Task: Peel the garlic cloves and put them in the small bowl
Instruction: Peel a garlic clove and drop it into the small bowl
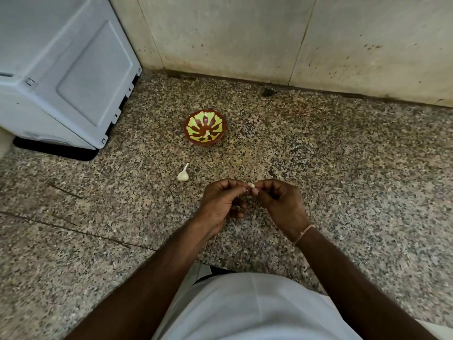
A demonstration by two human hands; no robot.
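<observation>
A small pale garlic clove (250, 185) is pinched between the fingertips of my left hand (221, 204) and my right hand (279, 204), above the speckled granite counter. The small brown bowl (191, 123) with a green pattern stands farther back, with a pale clove (207, 136) lying inside it. A white piece of garlic with a stalk (183, 174) lies on the counter between the bowl and my left hand, slightly to the left.
A grey-white appliance (61, 69) fills the back left of the counter (343, 155). A stained tiled wall (269, 38) runs along the back. The counter's front edge is just below my wrists, near my white shirt (245, 310).
</observation>
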